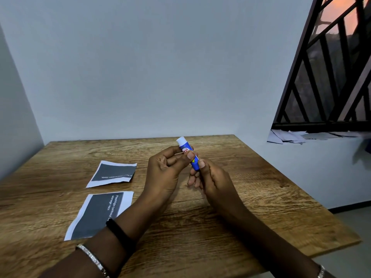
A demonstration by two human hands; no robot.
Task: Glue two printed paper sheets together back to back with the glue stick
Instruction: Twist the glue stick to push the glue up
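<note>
Glue stick pinched between both raised hands.

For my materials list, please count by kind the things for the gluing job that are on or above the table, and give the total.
Printed paper sheets: 2 (far printed sheet, near printed sheet), flat on the wooden table
Glue stick: 1, held by left hand and right hand
Total: 3

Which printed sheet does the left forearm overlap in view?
The nearer dark-printed, white-bordered paper sheet, reading "Flashlight"; the farther sheet lies fully uncovered.
</note>
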